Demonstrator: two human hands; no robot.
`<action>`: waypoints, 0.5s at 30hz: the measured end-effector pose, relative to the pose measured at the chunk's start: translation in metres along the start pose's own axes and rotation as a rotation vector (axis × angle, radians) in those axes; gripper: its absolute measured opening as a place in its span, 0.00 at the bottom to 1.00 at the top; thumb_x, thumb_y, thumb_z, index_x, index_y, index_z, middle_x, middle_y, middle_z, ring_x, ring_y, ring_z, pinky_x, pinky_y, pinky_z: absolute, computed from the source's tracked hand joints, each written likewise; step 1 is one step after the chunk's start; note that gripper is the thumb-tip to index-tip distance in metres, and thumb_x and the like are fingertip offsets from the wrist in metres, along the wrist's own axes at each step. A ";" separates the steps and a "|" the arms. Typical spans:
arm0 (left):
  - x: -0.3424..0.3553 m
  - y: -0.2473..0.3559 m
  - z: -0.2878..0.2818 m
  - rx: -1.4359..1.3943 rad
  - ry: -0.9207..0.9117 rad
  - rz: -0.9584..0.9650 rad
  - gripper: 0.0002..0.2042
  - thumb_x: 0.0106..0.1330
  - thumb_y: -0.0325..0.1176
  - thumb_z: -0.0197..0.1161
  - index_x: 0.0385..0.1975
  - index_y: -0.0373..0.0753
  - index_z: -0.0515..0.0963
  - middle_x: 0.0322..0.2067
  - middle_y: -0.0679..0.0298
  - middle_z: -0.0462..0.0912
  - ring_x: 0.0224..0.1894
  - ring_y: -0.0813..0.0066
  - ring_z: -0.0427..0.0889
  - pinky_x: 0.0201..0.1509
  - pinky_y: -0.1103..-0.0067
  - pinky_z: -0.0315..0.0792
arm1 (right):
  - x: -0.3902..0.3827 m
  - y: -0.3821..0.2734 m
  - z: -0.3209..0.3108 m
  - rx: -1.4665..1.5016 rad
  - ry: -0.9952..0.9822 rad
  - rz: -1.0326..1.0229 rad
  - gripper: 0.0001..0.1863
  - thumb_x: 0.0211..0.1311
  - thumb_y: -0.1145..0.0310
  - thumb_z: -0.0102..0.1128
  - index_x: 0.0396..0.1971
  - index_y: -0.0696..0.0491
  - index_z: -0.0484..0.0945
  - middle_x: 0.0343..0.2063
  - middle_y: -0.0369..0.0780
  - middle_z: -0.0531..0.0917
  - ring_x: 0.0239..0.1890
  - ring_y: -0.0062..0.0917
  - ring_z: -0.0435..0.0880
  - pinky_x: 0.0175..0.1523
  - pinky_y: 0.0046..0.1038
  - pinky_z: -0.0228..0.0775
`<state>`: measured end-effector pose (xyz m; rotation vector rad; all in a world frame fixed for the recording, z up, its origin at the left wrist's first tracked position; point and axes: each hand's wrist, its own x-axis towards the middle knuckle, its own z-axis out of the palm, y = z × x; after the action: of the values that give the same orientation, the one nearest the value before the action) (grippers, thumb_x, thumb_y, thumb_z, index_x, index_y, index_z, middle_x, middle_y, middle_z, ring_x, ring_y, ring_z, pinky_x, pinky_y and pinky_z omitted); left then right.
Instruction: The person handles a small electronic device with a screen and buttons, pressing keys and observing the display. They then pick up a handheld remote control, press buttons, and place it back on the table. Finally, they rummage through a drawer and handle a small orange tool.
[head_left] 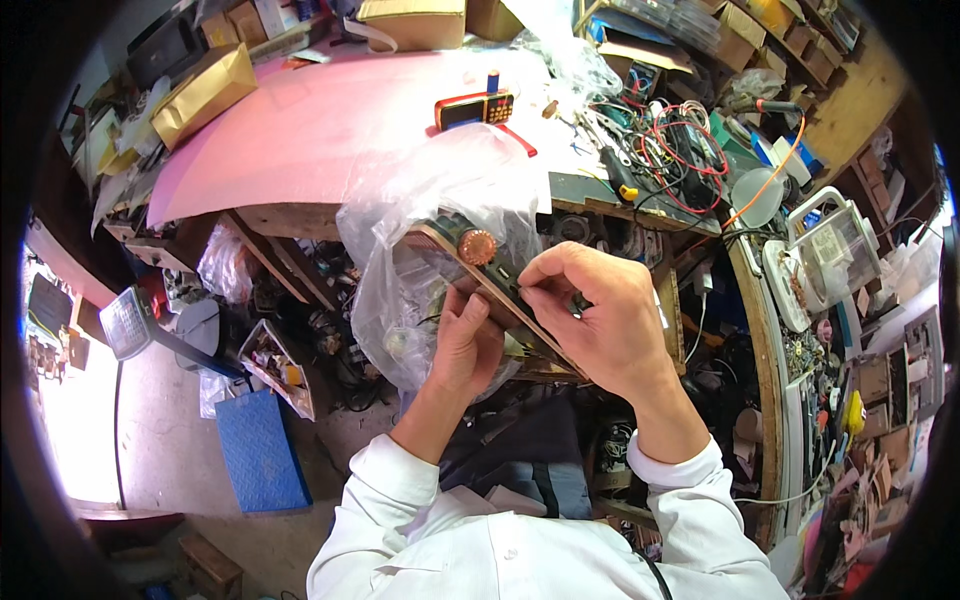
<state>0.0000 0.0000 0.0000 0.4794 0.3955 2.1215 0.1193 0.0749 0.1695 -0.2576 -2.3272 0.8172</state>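
A long board-like assembly (532, 326) with a dark top and pale brown edge is held tilted at the middle of the view, a round copper coil (477, 247) on its upper end. My left hand (466, 345) grips the board from the left side, its thumb along the edge. My right hand (600, 315) has thumb and index finger pinched on the board's top, below the coil; anything between the fingertips is too small to make out. A crumpled clear plastic bag (385, 280) hangs behind and around the board.
A pink-covered worktop (300, 120) lies ahead, with a red radio (462, 112), tangled test leads (685, 150) and boxes (410, 20). A clear appliance (820, 260) and piled clutter stand at the right. A blue pad (255, 450) lies on the floor at lower left.
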 end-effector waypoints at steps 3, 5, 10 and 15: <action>0.000 0.001 0.005 -0.013 -0.015 -0.002 0.29 0.68 0.44 0.75 0.62 0.41 0.69 0.56 0.62 0.82 0.60 0.66 0.81 0.67 0.61 0.73 | 0.000 0.002 0.000 -0.003 0.000 -0.019 0.07 0.58 0.81 0.68 0.36 0.60 0.81 0.28 0.46 0.84 0.29 0.36 0.87 0.35 0.29 0.80; 0.000 0.002 0.007 -0.029 -0.042 -0.008 0.29 0.68 0.44 0.75 0.62 0.41 0.69 0.56 0.62 0.82 0.60 0.66 0.81 0.67 0.61 0.74 | 0.000 0.002 -0.001 0.006 0.006 -0.003 0.07 0.58 0.81 0.68 0.35 0.60 0.81 0.28 0.45 0.84 0.28 0.36 0.87 0.35 0.29 0.79; -0.002 -0.001 0.002 -0.043 0.022 0.000 0.30 0.67 0.43 0.76 0.62 0.40 0.68 0.56 0.62 0.82 0.61 0.66 0.80 0.69 0.63 0.71 | -0.001 0.000 0.001 0.064 0.004 0.050 0.06 0.58 0.80 0.70 0.35 0.60 0.82 0.28 0.44 0.84 0.28 0.32 0.87 0.35 0.29 0.79; -0.001 -0.001 0.002 -0.038 0.013 -0.006 0.30 0.67 0.43 0.76 0.62 0.40 0.68 0.56 0.63 0.82 0.61 0.67 0.79 0.70 0.65 0.69 | 0.001 0.006 -0.002 0.011 -0.052 0.039 0.06 0.59 0.78 0.71 0.35 0.60 0.82 0.27 0.43 0.84 0.27 0.29 0.86 0.34 0.26 0.78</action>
<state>0.0018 -0.0006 0.0010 0.4424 0.3624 2.1238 0.1196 0.0808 0.1679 -0.2808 -2.3721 0.8655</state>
